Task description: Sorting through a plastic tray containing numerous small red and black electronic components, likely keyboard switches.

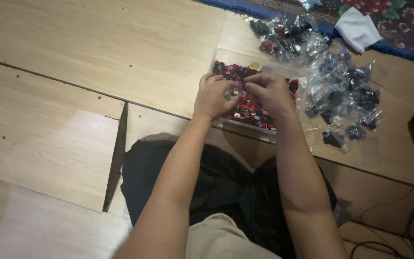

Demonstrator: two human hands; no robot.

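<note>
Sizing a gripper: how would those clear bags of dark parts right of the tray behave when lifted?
The clear bags look thin and crinkled, so probably floppy and sagging around their lumpy contents. The glossy film may be slippery. Probably light, as the pieces inside are small.

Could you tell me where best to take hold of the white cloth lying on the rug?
Probably pinch the white cloth at its raised upper fold, coming from above: it lies crumpled and soft on the rug, its near edge overhanging the wood floor, apart from both hands.
</note>
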